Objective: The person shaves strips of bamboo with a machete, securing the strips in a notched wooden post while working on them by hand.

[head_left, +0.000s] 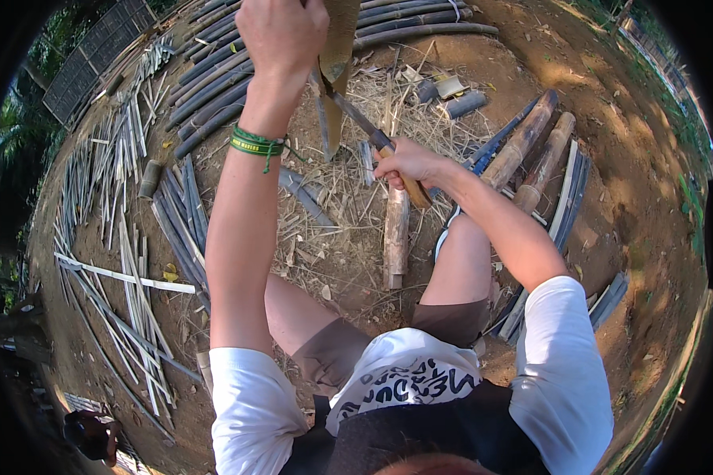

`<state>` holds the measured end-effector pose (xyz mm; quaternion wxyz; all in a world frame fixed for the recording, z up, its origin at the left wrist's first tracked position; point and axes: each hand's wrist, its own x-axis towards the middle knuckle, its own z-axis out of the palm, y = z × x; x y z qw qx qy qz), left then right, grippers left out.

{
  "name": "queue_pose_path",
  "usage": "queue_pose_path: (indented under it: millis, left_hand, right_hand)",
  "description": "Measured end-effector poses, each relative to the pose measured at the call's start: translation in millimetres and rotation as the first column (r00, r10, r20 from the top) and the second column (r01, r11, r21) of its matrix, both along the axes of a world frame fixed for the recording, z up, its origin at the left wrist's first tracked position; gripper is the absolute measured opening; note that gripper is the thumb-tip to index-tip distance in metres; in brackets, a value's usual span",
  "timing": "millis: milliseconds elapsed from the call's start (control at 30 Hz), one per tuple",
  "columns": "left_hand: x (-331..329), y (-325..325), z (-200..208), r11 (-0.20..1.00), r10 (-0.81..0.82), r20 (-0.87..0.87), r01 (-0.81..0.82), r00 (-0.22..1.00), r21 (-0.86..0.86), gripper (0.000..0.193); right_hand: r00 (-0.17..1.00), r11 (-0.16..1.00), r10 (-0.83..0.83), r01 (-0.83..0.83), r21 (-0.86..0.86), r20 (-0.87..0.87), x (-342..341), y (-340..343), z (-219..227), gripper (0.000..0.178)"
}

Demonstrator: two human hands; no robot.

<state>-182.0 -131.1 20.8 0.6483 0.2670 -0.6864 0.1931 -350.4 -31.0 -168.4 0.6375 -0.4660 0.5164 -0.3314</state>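
My left hand [281,36] is raised at the top edge of the view, closed at the side of a split bamboo piece [338,51] that stands upright; part of its grip is cut off. Wrapped round the wooden handle of a machete [359,119] is my right hand [408,164], in front of my knees. The dark blade slants up and left from it, and its far end meets the bamboo's left edge. Below the right hand, a short wooden log [396,241] lies on the ground among shavings.
Whole bamboo poles [214,95] are stacked at the far side. Split strips [127,269] lie spread on the left. Two thick logs [523,142] and dark bamboo slats [570,198] are on the right. A person [91,434] is at the lower left.
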Motion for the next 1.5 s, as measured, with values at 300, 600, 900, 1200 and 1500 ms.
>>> queue_pose_path:
  millis: [300, 600, 900, 1200, 1500]
  left_hand:
    - [0.2, 3.8, 10.0, 0.955, -0.193, -0.041, 0.197, 0.980, 0.224, 0.014]
    - [2.9, -2.5, 14.1, 0.885, -0.383, -0.059, 0.385, 0.922, 0.263, 0.018]
    - [-4.0, -11.4, 1.3, 0.992, 0.112, 0.042, -0.114, 0.993, 0.054, 0.024]
    - [19.6, 1.8, 9.6, 0.987, -0.103, 0.098, 0.089, 0.990, 0.136, 0.027]
    - [53.5, -3.6, 9.4, 0.778, -0.517, -0.065, 0.501, 0.853, 0.379, 0.021]
  right_hand:
    - [0.956, 0.977, 0.176, -0.199, 0.080, 0.233, -55.4, -32.2, -25.3, 0.027]
    - [0.923, 0.959, 0.269, -0.284, 0.015, 0.275, -64.3, -44.4, -45.9, 0.025]
    - [0.696, 0.869, -0.464, 0.237, -0.434, -0.548, 95.4, -8.0, -30.2, 0.030]
    - [0.743, 0.941, -0.326, 0.196, -0.275, -0.584, 60.0, -73.8, -98.9, 0.034]
    - [0.958, 0.981, 0.184, -0.192, -0.013, -0.221, -38.1, -100.2, -55.0, 0.022]
